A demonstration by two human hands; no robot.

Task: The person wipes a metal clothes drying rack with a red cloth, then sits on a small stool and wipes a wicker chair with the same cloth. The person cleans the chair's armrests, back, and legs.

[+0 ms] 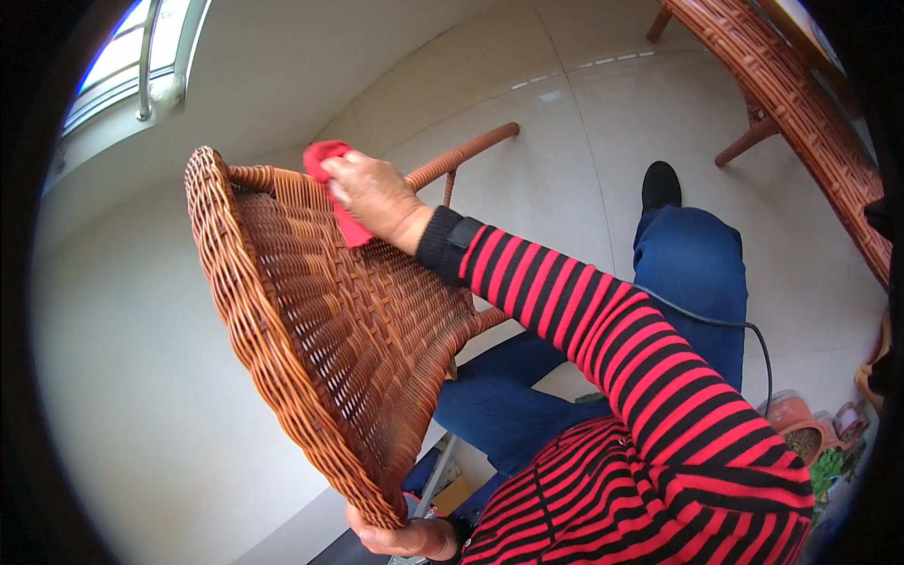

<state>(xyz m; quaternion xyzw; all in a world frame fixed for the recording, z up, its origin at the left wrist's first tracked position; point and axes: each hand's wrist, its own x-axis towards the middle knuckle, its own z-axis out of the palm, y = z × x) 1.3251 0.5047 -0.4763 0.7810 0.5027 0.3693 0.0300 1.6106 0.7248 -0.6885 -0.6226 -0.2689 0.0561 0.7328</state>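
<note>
A brown woven wicker chair (367, 304) stands tilted in front of me, its thick braided rim (261, 339) on the left side. My right hand (374, 194) holds a bunched red cloth (351, 224) against the inside of the chair, near its upper edge. Slight blur shows on this hand. At the bottom, my left hand (406, 538) grips the lower end of the braided rim; part of its fingers is hidden behind the weave. A wrapped chair leg (466, 154) points out past my right hand.
Wicker furniture (784, 106) with legs stands at the upper right. Potted plants (805, 427) sit at the lower right, near a dark cable (759, 339) running by my knee. A pale wall (141, 339) lies close on the left, below a barred window (134, 63). Floor tiles (565, 212) look glossy.
</note>
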